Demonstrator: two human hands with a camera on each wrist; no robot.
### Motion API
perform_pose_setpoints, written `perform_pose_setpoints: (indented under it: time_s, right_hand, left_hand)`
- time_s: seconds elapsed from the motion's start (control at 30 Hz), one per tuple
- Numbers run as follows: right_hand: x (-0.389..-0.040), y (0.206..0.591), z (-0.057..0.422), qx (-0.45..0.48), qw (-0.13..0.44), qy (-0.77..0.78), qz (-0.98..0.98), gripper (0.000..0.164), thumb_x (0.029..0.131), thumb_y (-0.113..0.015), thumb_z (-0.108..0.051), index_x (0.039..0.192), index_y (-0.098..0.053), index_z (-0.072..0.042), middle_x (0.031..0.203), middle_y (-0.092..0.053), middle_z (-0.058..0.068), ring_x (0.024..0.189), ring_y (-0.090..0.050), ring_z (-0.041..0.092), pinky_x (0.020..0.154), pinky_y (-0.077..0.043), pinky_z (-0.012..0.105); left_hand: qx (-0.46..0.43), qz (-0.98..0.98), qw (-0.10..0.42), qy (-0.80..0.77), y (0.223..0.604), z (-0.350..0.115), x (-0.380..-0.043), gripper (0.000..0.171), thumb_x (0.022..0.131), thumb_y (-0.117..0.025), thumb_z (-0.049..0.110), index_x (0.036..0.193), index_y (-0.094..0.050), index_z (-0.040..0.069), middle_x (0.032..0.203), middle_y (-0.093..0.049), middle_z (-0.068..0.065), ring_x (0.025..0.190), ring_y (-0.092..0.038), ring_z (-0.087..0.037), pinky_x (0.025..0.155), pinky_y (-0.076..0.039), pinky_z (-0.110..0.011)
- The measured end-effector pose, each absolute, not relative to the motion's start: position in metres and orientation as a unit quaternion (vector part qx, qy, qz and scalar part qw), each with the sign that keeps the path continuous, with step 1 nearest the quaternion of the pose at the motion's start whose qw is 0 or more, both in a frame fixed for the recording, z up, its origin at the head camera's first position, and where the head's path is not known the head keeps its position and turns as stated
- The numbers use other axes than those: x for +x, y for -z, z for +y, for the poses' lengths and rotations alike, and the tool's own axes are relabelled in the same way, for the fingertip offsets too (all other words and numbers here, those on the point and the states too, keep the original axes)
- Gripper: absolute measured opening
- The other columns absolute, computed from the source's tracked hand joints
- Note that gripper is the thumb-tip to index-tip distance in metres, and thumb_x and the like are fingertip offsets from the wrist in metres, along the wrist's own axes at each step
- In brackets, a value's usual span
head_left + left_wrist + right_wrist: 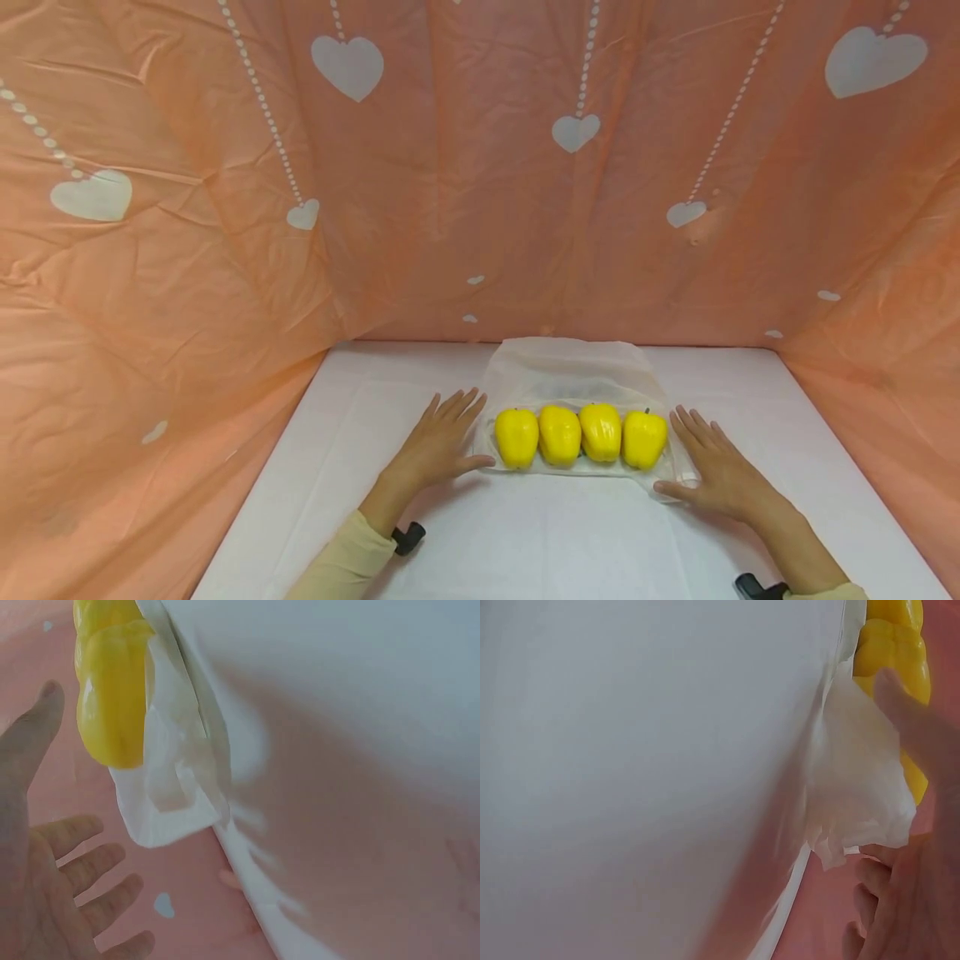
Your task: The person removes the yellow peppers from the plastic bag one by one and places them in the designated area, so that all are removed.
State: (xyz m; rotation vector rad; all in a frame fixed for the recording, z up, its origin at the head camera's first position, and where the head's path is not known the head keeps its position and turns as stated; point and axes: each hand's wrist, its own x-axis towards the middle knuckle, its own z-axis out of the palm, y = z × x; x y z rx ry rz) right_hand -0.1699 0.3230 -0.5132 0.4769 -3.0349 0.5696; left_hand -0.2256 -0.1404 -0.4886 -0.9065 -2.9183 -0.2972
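Several glossy yellow bell peppers [559,435] stand in a row on a thin, translucent whitish sheet [577,358], spread behind and under them. My left hand [438,446] is beside the leftmost pepper [517,438], fingers straight and spread, thumb at the sheet's near left edge. On the other side, my right hand [716,471] has its fingers extended beside the rightmost pepper [645,440], with its thumb over the sheet's near right corner. In the right wrist view, the crumpled sheet end [862,772] lies close to the right thumb and fingers.
A white-covered table [555,542] lies under everything. Peach-coloured curtains [487,208] with white hearts hang behind it and along both sides. Each wrist wears a black strap device, such as the left one [408,538].
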Motion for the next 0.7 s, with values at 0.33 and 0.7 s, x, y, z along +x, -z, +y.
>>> perform_pose_setpoints:
  time_s: [0.33, 0.7]
  right_hand:
    - [-0.169, 0.516, 0.322, 0.151, 0.006, -0.180, -0.972, 0.119, 0.085, -0.080, -0.066, 0.165, -0.031, 0.007, 0.171, -0.027, 0.030, 0.156, -0.025, 0.052, 0.132, 0.013, 0.036]
    - [-0.170, 0.517, 0.322, 0.138, -0.005, -0.178, -0.974, 0.121, 0.084, -0.079, -0.067, 0.166, -0.029, 0.005, 0.172, -0.025, 0.029, 0.158, -0.023, 0.050, 0.133, 0.008, 0.045]
  left_hand:
    - [-0.301, -0.947, 0.018, 0.108, 0.489, -0.122, -0.225, 0.101, 0.093, -0.076, 0.062, 0.167, -0.036, 0.008, 0.173, -0.035, -0.011, 0.159, -0.035, -0.035, 0.132, -0.019, -0.058]
    - [-0.296, -0.950, 0.018, 0.094, 0.492, -0.107, -0.227, 0.100, 0.090, -0.079, 0.063, 0.164, -0.042, 0.008, 0.168, -0.044, -0.009, 0.155, -0.041, -0.031, 0.131, -0.027, -0.052]
